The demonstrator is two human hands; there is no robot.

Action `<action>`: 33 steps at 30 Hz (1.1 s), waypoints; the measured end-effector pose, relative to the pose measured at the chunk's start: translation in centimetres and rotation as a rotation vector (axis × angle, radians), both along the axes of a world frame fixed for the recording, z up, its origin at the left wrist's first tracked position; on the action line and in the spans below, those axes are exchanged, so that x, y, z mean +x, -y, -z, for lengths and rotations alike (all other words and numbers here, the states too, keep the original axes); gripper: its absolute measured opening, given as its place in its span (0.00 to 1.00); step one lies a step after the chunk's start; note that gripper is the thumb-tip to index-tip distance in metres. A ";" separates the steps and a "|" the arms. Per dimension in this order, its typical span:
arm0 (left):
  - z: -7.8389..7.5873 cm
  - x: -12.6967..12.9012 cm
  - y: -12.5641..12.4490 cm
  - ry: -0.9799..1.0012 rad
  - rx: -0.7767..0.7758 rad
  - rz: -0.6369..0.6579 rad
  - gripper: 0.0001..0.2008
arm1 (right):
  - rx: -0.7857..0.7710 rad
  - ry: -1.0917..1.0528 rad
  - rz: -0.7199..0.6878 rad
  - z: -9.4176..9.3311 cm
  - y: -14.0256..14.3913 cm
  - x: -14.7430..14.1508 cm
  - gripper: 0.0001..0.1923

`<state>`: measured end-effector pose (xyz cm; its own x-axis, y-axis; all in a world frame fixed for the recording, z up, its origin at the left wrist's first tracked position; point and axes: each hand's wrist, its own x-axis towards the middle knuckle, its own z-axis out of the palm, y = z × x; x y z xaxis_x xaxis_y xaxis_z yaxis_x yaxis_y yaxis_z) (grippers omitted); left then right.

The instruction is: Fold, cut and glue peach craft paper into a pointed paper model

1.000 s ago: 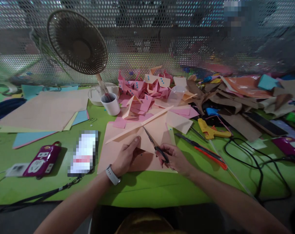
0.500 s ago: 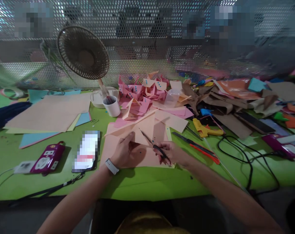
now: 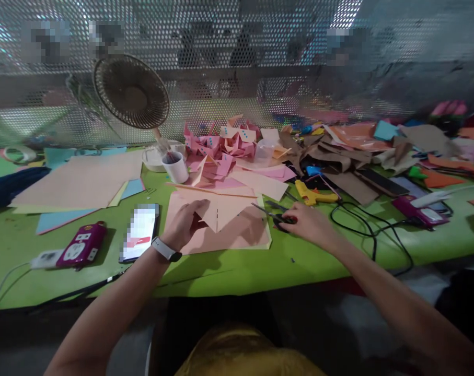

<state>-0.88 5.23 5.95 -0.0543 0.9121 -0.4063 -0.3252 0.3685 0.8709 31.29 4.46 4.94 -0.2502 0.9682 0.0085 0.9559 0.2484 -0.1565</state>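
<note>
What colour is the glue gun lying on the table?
The glue gun is yellow, which shows best in the head view.

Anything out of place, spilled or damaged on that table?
Nothing looks spilled. The crumpled brown paper heaped on the right of the table looks messy, and the scissors at the right hand sit so close to another dark blade that the two are hard to tell apart.

Left hand [image 3: 184, 222] holding pointed paper [image 3: 211, 211] over peach sheet [image 3: 229, 241]
Right hand [image 3: 312, 224] is gripping scissors [image 3: 282, 223] at the sheet's right edge.
</note>
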 end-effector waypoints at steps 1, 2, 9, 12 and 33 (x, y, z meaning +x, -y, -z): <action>0.0 -0.2 0.2 -0.001 -0.008 0.002 0.08 | -0.019 0.022 0.004 0.1 0.1 -0.3 0.12; 0.0 -0.3 0.4 0.001 -0.018 0.004 0.08 | -0.040 0.043 0.024 0.1 0.2 -0.6 0.12; 0.6 -1.8 1.7 0.009 -0.087 -0.029 0.09 | -0.164 0.067 0.057 -0.8 -0.9 0.0 0.10; 0.8 -1.8 2.1 0.046 -0.102 -0.027 0.08 | 0.047 0.031 -0.014 -1.1 -0.2 -0.8 0.09; -0.8 -3.1 4.8 -1.061 0.691 0.454 0.13 | 0.453 -0.096 -0.729 4.5 -0.9 -9.4 0.15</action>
<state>-3.95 0.41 6.72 0.3061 0.9328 0.1902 0.6499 -0.3507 0.6743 21.92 5.33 0.42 -0.7858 0.4647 0.4081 0.5217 0.8525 0.0338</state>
